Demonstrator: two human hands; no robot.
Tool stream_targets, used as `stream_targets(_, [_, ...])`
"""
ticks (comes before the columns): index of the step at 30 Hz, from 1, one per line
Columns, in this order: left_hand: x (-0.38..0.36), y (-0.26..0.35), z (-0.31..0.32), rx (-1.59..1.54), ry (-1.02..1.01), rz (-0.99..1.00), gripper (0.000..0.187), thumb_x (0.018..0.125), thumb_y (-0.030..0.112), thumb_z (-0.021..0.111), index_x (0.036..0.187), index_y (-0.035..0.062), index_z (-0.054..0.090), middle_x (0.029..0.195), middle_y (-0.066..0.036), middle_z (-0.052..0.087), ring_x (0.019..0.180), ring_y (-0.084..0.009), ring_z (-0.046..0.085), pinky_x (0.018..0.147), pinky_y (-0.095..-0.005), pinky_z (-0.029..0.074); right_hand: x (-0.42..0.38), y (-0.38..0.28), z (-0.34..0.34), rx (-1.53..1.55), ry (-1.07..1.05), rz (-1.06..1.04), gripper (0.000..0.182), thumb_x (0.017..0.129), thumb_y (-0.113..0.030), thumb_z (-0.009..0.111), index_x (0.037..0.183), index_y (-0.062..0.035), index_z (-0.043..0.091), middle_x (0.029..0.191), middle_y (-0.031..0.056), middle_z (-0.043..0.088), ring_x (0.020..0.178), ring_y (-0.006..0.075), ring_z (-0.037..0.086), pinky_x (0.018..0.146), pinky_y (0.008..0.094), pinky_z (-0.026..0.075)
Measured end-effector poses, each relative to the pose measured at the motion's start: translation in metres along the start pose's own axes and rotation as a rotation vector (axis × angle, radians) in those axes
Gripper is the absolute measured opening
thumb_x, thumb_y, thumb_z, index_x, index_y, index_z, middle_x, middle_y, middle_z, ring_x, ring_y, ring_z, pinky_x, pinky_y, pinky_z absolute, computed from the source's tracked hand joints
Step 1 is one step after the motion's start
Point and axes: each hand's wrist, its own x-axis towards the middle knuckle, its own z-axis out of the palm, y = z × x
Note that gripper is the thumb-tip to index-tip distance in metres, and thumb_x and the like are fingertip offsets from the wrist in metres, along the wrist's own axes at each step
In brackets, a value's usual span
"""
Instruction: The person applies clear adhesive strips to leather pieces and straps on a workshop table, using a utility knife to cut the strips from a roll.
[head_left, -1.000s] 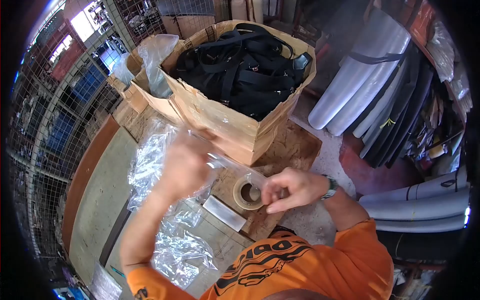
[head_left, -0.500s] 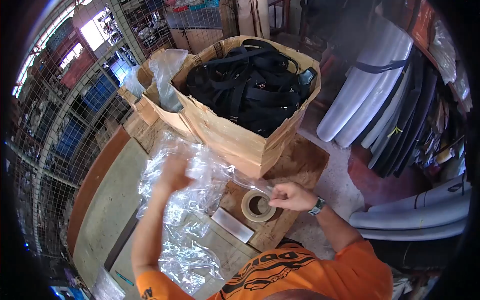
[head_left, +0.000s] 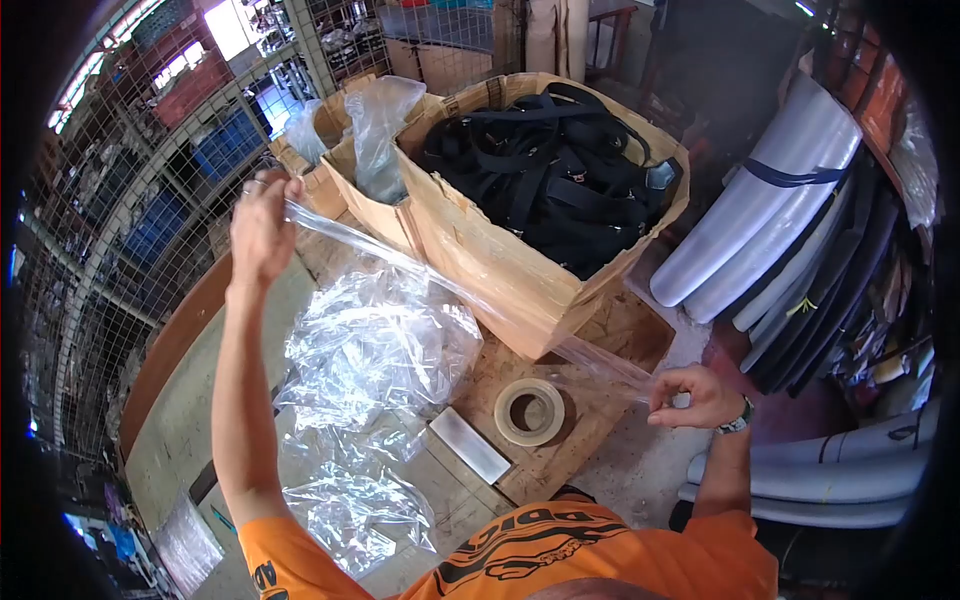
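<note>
A long, narrow band of clear plastic film (head_left: 400,262) is stretched between my hands, across the front of a cardboard box. My left hand (head_left: 265,225), raised at the far left, is closed on one end. My right hand (head_left: 700,397) pinches the other end at the right, beyond the roll of tape. Below the band lies a crumpled heap of clear plastic (head_left: 375,350), which spreads down towards my body. The tape roll (head_left: 529,412) lies flat on the wooden board, beside a flat silvery block (head_left: 470,446).
The open cardboard box (head_left: 500,275) is full of black straps (head_left: 550,180) with metal fittings. Left of it, a smaller box holds plastic bags (head_left: 385,130). Rolled grey sheets (head_left: 765,210) stand at the right; more rolls (head_left: 820,460) lie lower. Wire mesh (head_left: 130,200) closes the left side.
My hands have moved wide apart, the left up and left, the right further right. The film between them is now pulled out into a long band above the heap.
</note>
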Motion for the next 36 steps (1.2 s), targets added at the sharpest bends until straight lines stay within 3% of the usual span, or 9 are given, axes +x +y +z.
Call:
stream_targets(3, [-0.046,-0.035,0.101,0.278,-0.426,-0.244,0.025,0.089,0.015,0.063,0.113,0.0075,0.065,0.121,-0.025,0.066,0.109,-0.0469,0.063,0.095,-0.0557,0.049,0.016,0.016,0.019,0.039,0.090,0.148,0.018,0.089,-0.015,0.079,0.089,-0.0041,0.066,0.075,-0.0031,0.063,0.071,0.0057,0.062,0.060,0.0250,0.048])
stream_targets(7, [-0.104,0.073,0.112,-0.108,-0.668,0.130,0.100,0.062,0.037,0.094,0.147,0.0133,0.046,0.153,-0.020,0.046,0.143,-0.0401,0.040,0.119,-0.0537,0.027,0.071,0.032,0.076,-0.132,0.141,0.005,0.021,0.091,-0.021,0.078,0.088,-0.0049,0.066,0.072,-0.0018,0.063,0.063,0.0050,0.058,0.056,0.0241,0.043])
stream_targets(13, [-0.086,0.215,0.030,-0.407,-0.432,0.478,0.043,0.069,0.017,0.074,0.110,0.0041,0.071,0.136,-0.016,0.062,0.144,-0.0380,0.041,0.124,-0.0520,0.024,0.077,-0.066,0.070,-0.019,-0.100,-0.100,0.019,0.086,-0.016,0.080,0.089,-0.0024,0.067,0.075,0.0002,0.068,0.067,0.0090,0.062,0.062,0.0253,0.047])
stream_targets(16, [-0.028,0.155,-0.018,-0.167,-0.147,0.363,0.018,0.076,0.012,0.066,0.088,0.0107,0.079,0.082,-0.015,0.070,0.083,-0.0316,0.069,0.079,-0.0461,0.056,0.046,-0.077,0.029,-0.051,-0.025,-0.080,0.016,0.082,-0.009,0.081,0.088,-0.0023,0.068,0.076,0.0007,0.067,0.067,0.0077,0.061,0.063,0.0236,0.047])
stream_targets(17, [-0.011,0.098,-0.022,-0.367,-0.474,0.039,0.026,0.080,0.010,0.068,0.104,0.0000,0.068,0.097,-0.012,0.066,0.085,-0.0294,0.063,0.078,-0.0437,0.051,0.031,-0.072,0.018,-0.026,0.057,-0.063,0.015,0.081,-0.007,0.081,0.087,-0.0026,0.068,0.077,0.0007,0.067,0.068,0.0070,0.060,0.063,0.0231,0.046])
stream_targets(19, [-0.006,0.099,-0.052,-0.305,-0.012,0.086,0.021,0.093,0.015,0.057,0.103,0.0007,0.069,0.092,-0.013,0.068,0.081,-0.0268,0.064,0.073,-0.0411,0.053,0.007,-0.067,-0.005,-0.005,0.185,-0.015,0.014,0.082,-0.005,0.079,0.089,-0.0027,0.066,0.076,-0.0006,0.065,0.066,0.0055,0.058,0.061,0.0215,0.045])
stream_targets(23, [-0.017,-0.093,0.051,-0.227,-0.097,0.003,0.027,0.096,0.024,0.059,0.113,0.0030,0.066,0.099,-0.013,0.068,0.085,-0.0270,0.065,0.076,-0.0421,0.051,-0.007,-0.030,-0.021,-0.021,0.262,0.167,0.016,0.085,-0.009,0.077,0.094,-0.0047,0.064,0.072,-0.0029,0.061,0.066,0.0041,0.056,0.059,0.0199,0.042])
stream_targets(30, [-0.111,0.099,0.092,-0.418,-0.596,0.247,0.093,0.064,0.001,0.084,0.149,0.0145,0.047,0.156,-0.013,0.045,0.150,-0.0348,0.032,0.124,-0.0473,0.024,0.076,0.016,0.085,-0.140,0.270,0.202,0.021,0.094,-0.020,0.073,0.093,-0.0008,0.065,0.067,-0.0004,0.060,0.060,0.0056,0.052,0.054,0.0261,0.041])
stream_targets(36, [-0.062,0.202,0.004,-0.173,-0.870,0.304,0.070,0.078,0.016,0.073,0.145,0.0127,0.051,0.147,-0.014,0.054,0.146,-0.0363,0.038,0.122,-0.0531,0.027,0.070,-0.072,0.070,0.118,0.039,0.244,0.020,0.085,-0.015,0.081,0.090,-0.0031,0.066,0.071,-0.0038,0.060,0.063,0.0040,0.054,0.056,0.0236,0.041])
